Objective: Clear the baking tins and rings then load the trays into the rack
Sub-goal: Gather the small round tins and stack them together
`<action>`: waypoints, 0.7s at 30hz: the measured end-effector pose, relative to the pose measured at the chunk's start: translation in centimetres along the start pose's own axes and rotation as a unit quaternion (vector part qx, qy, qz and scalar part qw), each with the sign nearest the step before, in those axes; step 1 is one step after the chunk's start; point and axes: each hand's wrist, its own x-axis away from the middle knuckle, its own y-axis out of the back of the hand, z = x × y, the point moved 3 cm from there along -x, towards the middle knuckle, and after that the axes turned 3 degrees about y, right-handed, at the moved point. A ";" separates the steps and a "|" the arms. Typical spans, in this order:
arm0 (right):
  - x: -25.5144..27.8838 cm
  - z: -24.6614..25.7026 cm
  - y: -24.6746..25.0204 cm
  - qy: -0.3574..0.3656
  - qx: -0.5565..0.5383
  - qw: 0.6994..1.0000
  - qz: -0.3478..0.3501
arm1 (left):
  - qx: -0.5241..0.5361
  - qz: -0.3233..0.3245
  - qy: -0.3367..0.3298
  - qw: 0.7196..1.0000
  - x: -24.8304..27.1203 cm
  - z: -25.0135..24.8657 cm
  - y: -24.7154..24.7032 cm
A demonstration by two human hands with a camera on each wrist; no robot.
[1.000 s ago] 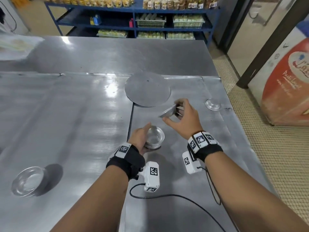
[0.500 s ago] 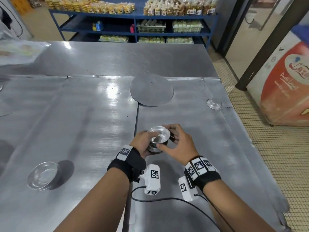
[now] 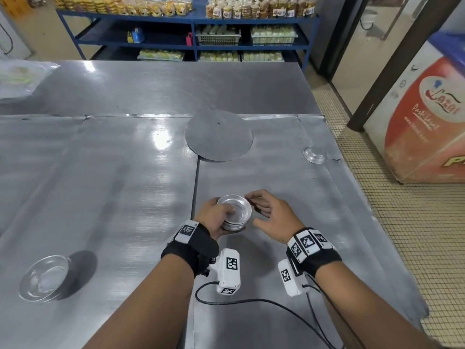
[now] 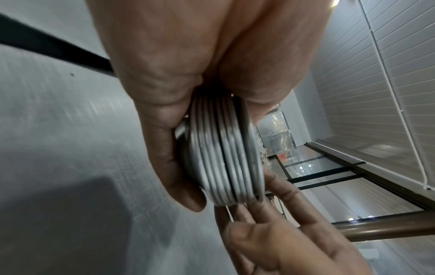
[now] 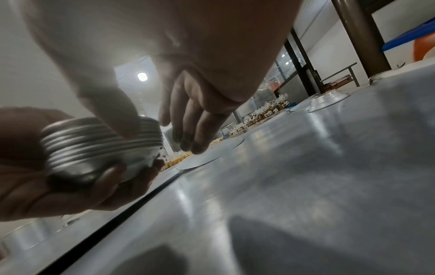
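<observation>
My left hand [image 3: 225, 219] grips a stack of several small round aluminium tins [image 3: 235, 212], thumb on the top tin's rim and fingers curled underneath. In the left wrist view the nested rims of the stack [image 4: 226, 160] show edge-on below the palm. My right hand [image 3: 254, 210] hovers just right of the stack with relaxed fingers and holds nothing. Its thumb hangs in front of the stack [image 5: 98, 147] in the right wrist view. One upturned tin [image 3: 314, 154] sits near the table's right edge. Another tin [image 3: 44, 278] lies at the near left.
A flat round metal disc [image 3: 219, 134] lies on the steel table [image 3: 113, 185] beyond my hands. The table's right edge drops to a tiled floor beside a red freezer [image 3: 425, 122]. A plastic bag [image 3: 17, 79] sits far left, and blue shelving [image 3: 193, 46] stands behind.
My right hand brought a tin from the right, set it on the stack in my left hand, and has let go. The view shifted slightly forward.
</observation>
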 end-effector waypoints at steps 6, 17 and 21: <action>-3.5 -4.2 6.1 -0.068 0.168 0.980 -0.081 | -0.004 -0.014 0.002 1.000 -2.3 -0.1 -2.2; -10.8 -8.0 17.9 -0.152 0.427 0.878 -0.152 | -0.012 -0.021 0.016 1.000 -6.9 -0.3 -5.7; -13.1 -8.9 20.3 -0.206 0.436 0.861 -0.162 | -0.026 -0.024 0.024 0.999 -8.1 -0.5 -6.3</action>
